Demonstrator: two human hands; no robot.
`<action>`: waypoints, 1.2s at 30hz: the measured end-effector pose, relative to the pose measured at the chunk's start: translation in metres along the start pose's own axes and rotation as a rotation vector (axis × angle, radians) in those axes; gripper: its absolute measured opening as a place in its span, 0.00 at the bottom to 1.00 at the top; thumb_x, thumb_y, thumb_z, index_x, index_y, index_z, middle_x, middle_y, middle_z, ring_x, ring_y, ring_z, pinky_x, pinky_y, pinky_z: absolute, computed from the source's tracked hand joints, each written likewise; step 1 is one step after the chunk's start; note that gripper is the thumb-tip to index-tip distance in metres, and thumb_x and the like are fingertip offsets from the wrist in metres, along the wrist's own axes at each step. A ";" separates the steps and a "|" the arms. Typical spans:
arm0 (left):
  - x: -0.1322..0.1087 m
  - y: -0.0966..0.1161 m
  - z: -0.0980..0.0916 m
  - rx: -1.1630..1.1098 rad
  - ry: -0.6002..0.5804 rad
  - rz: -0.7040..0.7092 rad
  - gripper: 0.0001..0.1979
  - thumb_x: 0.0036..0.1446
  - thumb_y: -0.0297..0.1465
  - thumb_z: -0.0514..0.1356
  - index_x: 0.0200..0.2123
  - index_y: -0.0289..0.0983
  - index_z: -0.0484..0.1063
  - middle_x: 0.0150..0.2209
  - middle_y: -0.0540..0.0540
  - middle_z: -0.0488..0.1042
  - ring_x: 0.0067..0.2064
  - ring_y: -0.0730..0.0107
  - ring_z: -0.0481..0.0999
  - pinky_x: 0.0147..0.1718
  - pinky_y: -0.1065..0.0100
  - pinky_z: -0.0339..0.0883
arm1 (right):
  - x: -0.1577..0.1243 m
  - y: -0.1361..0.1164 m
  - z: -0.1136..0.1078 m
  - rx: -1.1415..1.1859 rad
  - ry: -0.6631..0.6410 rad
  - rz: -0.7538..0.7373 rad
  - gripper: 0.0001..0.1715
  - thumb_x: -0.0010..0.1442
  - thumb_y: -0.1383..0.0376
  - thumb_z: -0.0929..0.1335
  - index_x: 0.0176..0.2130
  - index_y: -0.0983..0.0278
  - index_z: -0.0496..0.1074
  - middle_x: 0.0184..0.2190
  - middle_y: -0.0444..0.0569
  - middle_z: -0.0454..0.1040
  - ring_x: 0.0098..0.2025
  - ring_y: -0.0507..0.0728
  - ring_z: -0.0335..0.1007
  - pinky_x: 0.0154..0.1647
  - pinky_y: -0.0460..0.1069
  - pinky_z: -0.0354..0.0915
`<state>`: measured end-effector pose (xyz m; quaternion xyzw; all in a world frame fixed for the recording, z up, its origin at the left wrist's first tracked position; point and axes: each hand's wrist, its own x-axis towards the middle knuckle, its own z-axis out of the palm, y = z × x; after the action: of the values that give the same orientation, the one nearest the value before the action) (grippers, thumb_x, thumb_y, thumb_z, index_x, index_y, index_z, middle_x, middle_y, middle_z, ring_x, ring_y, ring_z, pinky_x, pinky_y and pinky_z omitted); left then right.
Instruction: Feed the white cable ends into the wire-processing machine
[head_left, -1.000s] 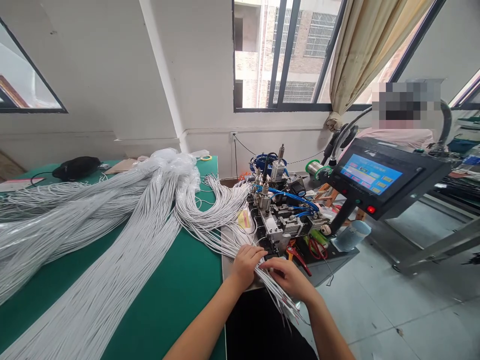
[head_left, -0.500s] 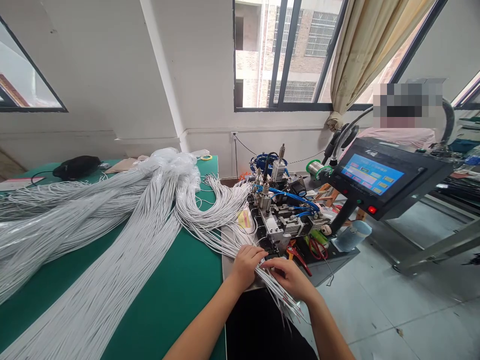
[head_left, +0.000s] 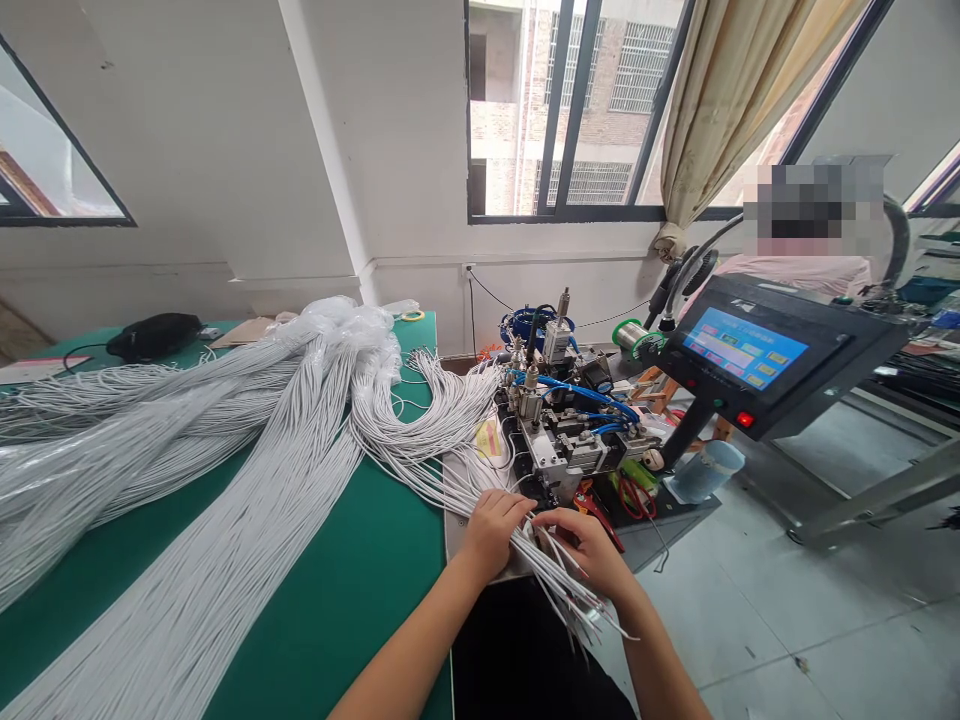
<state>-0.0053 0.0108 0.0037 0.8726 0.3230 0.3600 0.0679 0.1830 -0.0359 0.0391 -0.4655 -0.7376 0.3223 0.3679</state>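
A bundle of white cables point(head_left: 551, 572) runs under my hands at the front of the machine, its loose ends fanning down to the right over my lap. My left hand point(head_left: 495, 530) is closed over the bundle from above, fingers curled round it. Beside it my right hand point(head_left: 585, 545) has thumb and fingers bent together at the cables' upper right side; its fingertips seem to pinch a cable, partly hidden. Just beyond the fingers stands the bench machine point(head_left: 555, 440) with metal cylinders and blue air tubes.
Long bundles of white cable point(head_left: 247, 520), wrapped in plastic at the top, cover much of the green table point(head_left: 345, 620). A control screen point(head_left: 742, 345) stands to the right. Red-handled pliers point(head_left: 598, 515) and a clear plastic tub point(head_left: 705, 472) sit beside the machine. Another person point(head_left: 802, 268) is behind the screen.
My right hand has shifted slightly up and toward my left hand. The cable ends have spread, with one now reaching farther right. My left hand stays in place.
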 end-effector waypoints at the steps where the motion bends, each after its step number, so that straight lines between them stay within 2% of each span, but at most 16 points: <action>1: 0.000 0.000 0.000 0.002 -0.006 -0.001 0.17 0.59 0.22 0.50 0.48 0.38 0.71 0.44 0.43 0.75 0.45 0.62 0.71 0.44 0.59 0.63 | 0.000 0.000 0.000 -0.004 0.003 -0.004 0.13 0.61 0.63 0.65 0.43 0.61 0.77 0.37 0.50 0.78 0.34 0.55 0.70 0.35 0.47 0.64; 8: -0.001 -0.002 0.002 0.028 -0.027 -0.002 0.18 0.58 0.21 0.50 0.49 0.38 0.70 0.44 0.43 0.75 0.45 0.63 0.71 0.44 0.60 0.63 | 0.000 0.001 0.000 -0.007 -0.002 -0.013 0.15 0.62 0.59 0.65 0.44 0.62 0.76 0.38 0.51 0.78 0.33 0.55 0.71 0.35 0.47 0.65; 18: -0.001 -0.002 0.002 0.047 -0.055 0.014 0.19 0.56 0.20 0.51 0.49 0.38 0.69 0.44 0.44 0.75 0.44 0.62 0.72 0.42 0.60 0.62 | 0.000 0.003 -0.001 0.019 0.036 0.000 0.12 0.62 0.60 0.66 0.42 0.63 0.76 0.40 0.51 0.78 0.41 0.58 0.73 0.44 0.50 0.67; 23: -0.001 -0.002 0.001 0.056 -0.089 0.001 0.20 0.54 0.19 0.52 0.48 0.39 0.69 0.44 0.44 0.75 0.45 0.62 0.72 0.42 0.60 0.62 | 0.000 0.004 0.000 0.032 0.039 0.030 0.11 0.61 0.61 0.66 0.41 0.63 0.76 0.38 0.50 0.78 0.38 0.58 0.74 0.41 0.49 0.68; 29: -0.002 -0.004 0.004 0.025 -0.110 -0.001 0.19 0.52 0.18 0.53 0.46 0.39 0.70 0.43 0.46 0.75 0.44 0.63 0.72 0.43 0.61 0.61 | 0.002 0.004 0.001 0.004 0.044 0.017 0.10 0.60 0.64 0.67 0.40 0.62 0.76 0.37 0.49 0.79 0.39 0.58 0.74 0.42 0.50 0.68; 36: 0.000 -0.004 0.003 0.011 -0.132 -0.006 0.17 0.51 0.18 0.53 0.43 0.39 0.71 0.41 0.46 0.76 0.42 0.63 0.72 0.41 0.61 0.60 | 0.001 0.001 0.000 0.048 0.038 0.023 0.10 0.60 0.63 0.67 0.39 0.63 0.76 0.35 0.49 0.78 0.36 0.57 0.74 0.40 0.49 0.67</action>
<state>-0.0051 0.0138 -0.0004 0.8938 0.3225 0.2998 0.0851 0.1827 -0.0349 0.0385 -0.4709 -0.7173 0.3351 0.3891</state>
